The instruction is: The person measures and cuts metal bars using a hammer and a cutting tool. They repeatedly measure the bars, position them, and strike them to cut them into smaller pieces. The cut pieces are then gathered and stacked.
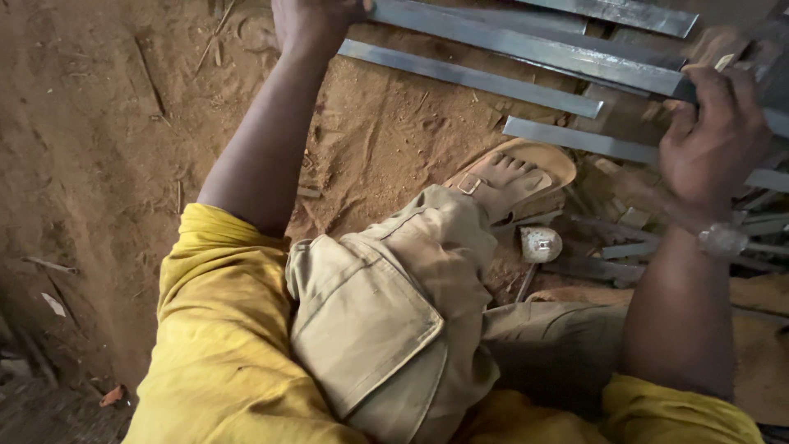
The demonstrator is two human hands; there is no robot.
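The ground is bare reddish-brown earth [107, 123], loose and scuffed, with dry twigs and small scraps strewn over it; it fills everything to the left of the left hand and runs beneath both arms. No wall or furniture shows, only this dirt floor seen from above. The left hand [311, 23] is closed around the near end of a long grey metal bar [526, 48], at the top edge of the view, so its fingers are partly cut off. The right hand [713, 136] is curled round the same bar's other end, with a wristwatch [723, 240] on the wrist just below it. More flat grey metal strips [468, 76] lie side by side under and between the hands, on the earth. Below the bar, between the two forearms, a foot in a tan sandal [514, 177] rests on the ground, the bent knee in khaki trousers [394, 304] nearer the camera. Just beside the sandal, toward the right wrist, lies a small whitish rounded object [540, 244] with a dark mark on it; what it is cannot be told. Yellow sleeves [222, 329] cover both upper arms.
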